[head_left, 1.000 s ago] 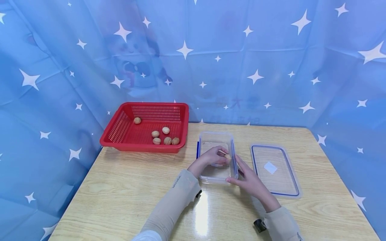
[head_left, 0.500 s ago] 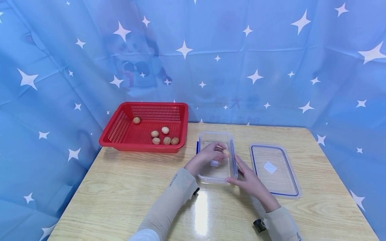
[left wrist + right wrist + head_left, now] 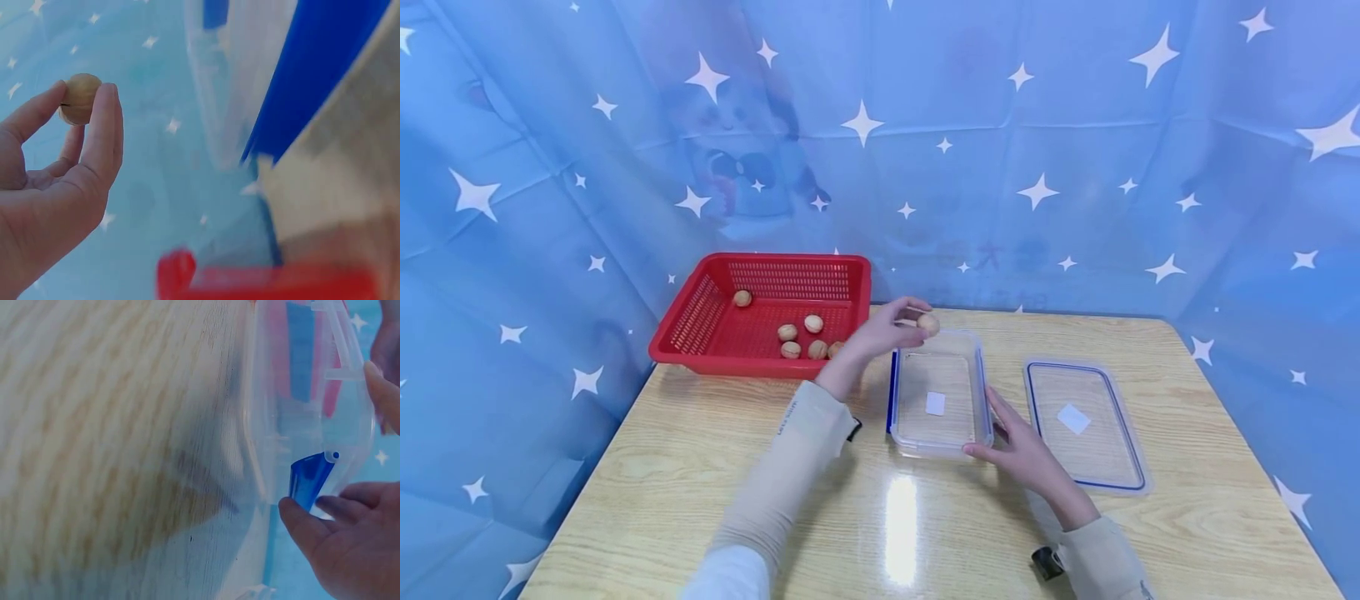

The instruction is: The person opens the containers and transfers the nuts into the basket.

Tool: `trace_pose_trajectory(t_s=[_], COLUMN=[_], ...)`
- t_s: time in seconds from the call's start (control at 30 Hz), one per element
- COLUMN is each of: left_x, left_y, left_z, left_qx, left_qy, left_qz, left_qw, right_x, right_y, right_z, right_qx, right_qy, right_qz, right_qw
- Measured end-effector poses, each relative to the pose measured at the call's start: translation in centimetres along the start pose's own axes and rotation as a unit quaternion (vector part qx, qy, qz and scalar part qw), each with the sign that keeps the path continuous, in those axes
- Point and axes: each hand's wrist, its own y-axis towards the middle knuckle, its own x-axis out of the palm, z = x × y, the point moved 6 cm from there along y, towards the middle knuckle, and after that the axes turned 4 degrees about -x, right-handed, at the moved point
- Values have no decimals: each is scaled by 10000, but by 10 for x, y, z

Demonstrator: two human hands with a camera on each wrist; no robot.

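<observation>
My left hand [image 3: 883, 332] pinches a walnut [image 3: 928, 324] between thumb and fingertips, over the far left corner of a clear plastic storage box [image 3: 942, 425]. In the left wrist view the same walnut [image 3: 80, 100] sits at the fingertips, held up in the air. My right hand [image 3: 1018, 442] touches the box's near right corner, thumb at the front wall and a fairly straight index finger along the right side. The right wrist view has this hand [image 3: 359, 540] beside a blue latch [image 3: 311, 478] of the box. A white label [image 3: 936, 403] shows on the box's floor.
A red plastic basket [image 3: 752, 367] stands at the table's far left, with several walnuts [image 3: 813, 323] inside. Right of the box lies its clear lid [image 3: 1086, 454] with a blue seal. A blue starry curtain [image 3: 970, 167] hangs behind the wooden table [image 3: 700, 467].
My left hand has lifted the walnut out of the box and carried it up and to the left, past the box's far left corner. The right hand has stayed at the box.
</observation>
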Motion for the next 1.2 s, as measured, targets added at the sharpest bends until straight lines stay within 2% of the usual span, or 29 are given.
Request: trace_pose_trajectory(t_s=[0.13, 0.3, 0.47, 0.63, 0.8, 0.9, 1.0, 1.1, 1.2], left_x=[-30, -70, -109, -138, -154, -158, -157, -155, -155], left_y=[-8, -16, -22, -27, -33, -37, -40, -42, -44], left_z=[10, 11, 1, -18, -40, -51, -63, -75, -83], left_qx=[59, -185, -409, -686, -1267, -1707, -2147, -2490, -2677], left_qy=[272, 438, 902, 1251, 1757, 2181, 2259, 2143, 2088], left_qz=[354, 944, 1601, 1889, 2104, 2153, 2105, 2044, 1996], left_qw=[9990, 9944, 9821, 9716, 9533, 9365, 9266, 9221, 9192], right_x=[-1, -2, -3, -3, -2, -2, -2, -2, -1], right_y=[-1, -2, -2, -2, -2, -2, -2, -2, -2], right_z=[-1, -2, -2, -3, -3, -3, -4, -4, -5], right_qx=[45, 103, 92, 89, 49, 25, 29, 52, 59], right_qy=[-4, -21, -51, -44, -15, 21, 32, 48, 13], right_qz=[-11, -34, -39, -48, -50, -62, -66, -63, -85], right_qw=[10000, 9999, 9999, 9999, 10000, 10000, 10000, 10000, 9999])
